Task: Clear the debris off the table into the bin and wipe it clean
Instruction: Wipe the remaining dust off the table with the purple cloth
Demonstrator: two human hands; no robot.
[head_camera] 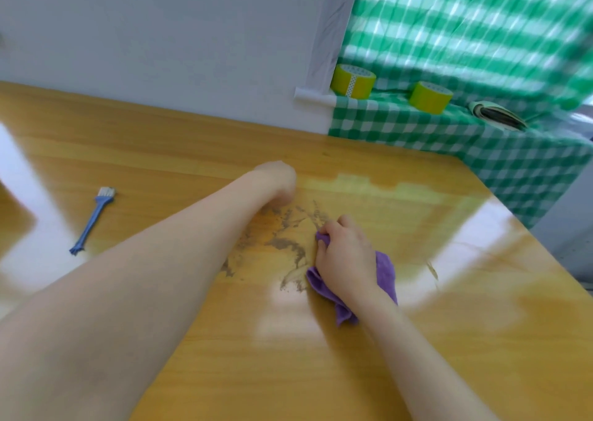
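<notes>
Brown smeared dirt (282,244) lies in streaks on the glossy wooden table (417,340), near its middle. My right hand (346,257) presses a crumpled purple cloth (385,274) flat against the table at the right edge of the smear, fingers curled over the cloth. My left hand (277,181) is stretched out beyond the dirt with its fingers curled under; I see nothing in it. No bin is in view.
A blue brush (93,220) lies on the table at the left. Two yellow-green tape rolls (353,80) (430,97) and a folded book (495,114) sit on a green checked surface (481,141) at the back right. A white wall runs behind the table.
</notes>
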